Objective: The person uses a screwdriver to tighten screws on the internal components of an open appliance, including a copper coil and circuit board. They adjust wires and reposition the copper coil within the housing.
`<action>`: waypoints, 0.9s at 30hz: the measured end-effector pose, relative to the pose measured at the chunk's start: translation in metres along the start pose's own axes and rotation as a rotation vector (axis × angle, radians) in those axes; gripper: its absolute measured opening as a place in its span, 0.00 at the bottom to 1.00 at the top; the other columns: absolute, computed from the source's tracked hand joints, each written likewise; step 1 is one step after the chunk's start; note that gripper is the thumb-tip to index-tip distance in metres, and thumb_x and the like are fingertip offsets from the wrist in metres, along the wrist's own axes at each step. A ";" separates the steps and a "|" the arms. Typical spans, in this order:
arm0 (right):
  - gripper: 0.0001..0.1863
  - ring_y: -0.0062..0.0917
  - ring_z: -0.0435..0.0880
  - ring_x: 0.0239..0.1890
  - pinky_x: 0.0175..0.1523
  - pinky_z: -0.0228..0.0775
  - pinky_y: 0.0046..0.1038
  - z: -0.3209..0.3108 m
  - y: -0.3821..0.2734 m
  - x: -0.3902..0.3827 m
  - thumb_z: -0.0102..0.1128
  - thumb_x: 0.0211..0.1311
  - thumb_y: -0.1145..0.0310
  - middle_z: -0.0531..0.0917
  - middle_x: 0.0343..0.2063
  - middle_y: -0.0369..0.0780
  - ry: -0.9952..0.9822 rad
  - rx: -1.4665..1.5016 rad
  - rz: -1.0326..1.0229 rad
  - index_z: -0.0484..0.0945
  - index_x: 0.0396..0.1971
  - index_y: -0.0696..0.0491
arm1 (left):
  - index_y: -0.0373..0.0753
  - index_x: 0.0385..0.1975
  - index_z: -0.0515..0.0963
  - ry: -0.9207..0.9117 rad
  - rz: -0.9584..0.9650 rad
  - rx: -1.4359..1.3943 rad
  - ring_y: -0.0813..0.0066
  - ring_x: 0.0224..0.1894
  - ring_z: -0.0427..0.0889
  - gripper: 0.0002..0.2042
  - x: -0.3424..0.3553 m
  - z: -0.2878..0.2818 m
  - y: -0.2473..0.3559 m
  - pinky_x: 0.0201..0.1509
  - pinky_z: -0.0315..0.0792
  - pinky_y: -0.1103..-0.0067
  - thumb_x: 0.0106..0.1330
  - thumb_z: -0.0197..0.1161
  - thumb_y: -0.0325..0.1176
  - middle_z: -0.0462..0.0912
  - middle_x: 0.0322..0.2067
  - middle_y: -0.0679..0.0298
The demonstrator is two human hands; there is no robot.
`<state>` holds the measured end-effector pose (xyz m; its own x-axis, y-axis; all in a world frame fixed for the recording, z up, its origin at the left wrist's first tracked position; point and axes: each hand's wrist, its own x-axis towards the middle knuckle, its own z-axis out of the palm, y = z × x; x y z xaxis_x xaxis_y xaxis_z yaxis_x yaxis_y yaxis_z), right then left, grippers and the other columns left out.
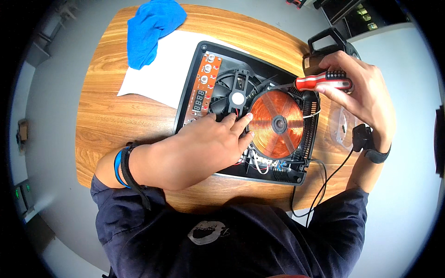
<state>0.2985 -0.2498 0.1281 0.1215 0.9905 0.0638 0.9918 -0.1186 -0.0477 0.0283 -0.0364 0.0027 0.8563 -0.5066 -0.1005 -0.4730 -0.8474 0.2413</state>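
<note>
An induction cooker (190, 69) lies opened up on the table, its insides showing. Fixed inside it are a round copper coil (292, 118), a black cooling fan (222, 85) and an orange circuit board (212, 76) with a small display. My left hand (199, 143) rests palm down over the fan's near side, fingers apart, with fingertips at the coil's left edge. A red, white and black screwdriver (311, 83) is held in my right hand (364, 85). Its shaft points left, the tip reaching the coil's far left rim near a mounting point.
A blue cloth (153, 32) lies over a white sheet (171, 51) at the back left. Right of the cooker are a clear plastic tray (334, 125) with small parts, a black plug (361, 137) and its cord (324, 187). Behind my right hand stands a black-handled container (313, 62).
</note>
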 end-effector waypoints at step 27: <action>0.32 0.46 0.97 0.40 0.46 0.89 0.41 0.013 0.001 0.006 0.75 0.77 0.38 0.94 0.39 0.48 -0.020 -0.116 0.141 0.89 0.51 0.56 | 0.41 0.59 0.84 0.130 0.086 -0.176 0.30 0.85 0.71 0.11 0.001 0.006 -0.010 0.79 0.75 0.55 0.84 0.60 0.31 0.67 0.84 0.29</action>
<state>0.3000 -0.2432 0.1152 0.2596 0.9647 0.0443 0.9632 -0.2620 0.0608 0.0323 -0.0293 -0.0059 0.8395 -0.5410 0.0499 -0.5114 -0.7558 0.4089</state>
